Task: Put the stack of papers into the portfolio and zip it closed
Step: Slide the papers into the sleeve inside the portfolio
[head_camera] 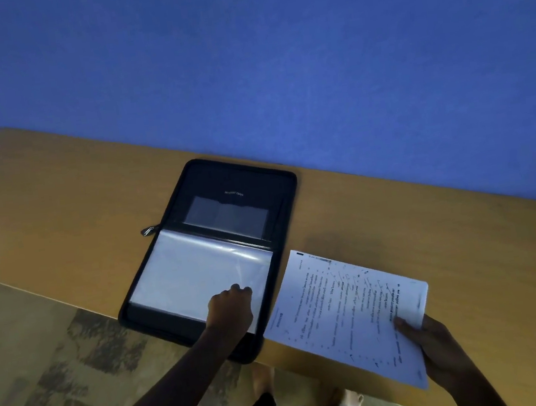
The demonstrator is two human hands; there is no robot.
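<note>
A black zip portfolio lies open on the wooden table, its near half overhanging the table's front edge. Clear plastic sleeves cover the near half; a small window pocket sits in the far half. The zipper pull sticks out at the left of the spine. My left hand rests on the near right part of the sleeves, fingers curled at their edge. My right hand grips the near right corner of a stack of printed papers, which lies just right of the portfolio.
The wooden table runs along a blue wall. Bare tabletop lies left of the portfolio and right of the papers. Patterned floor shows below the table's front edge, with my feet near the bottom centre.
</note>
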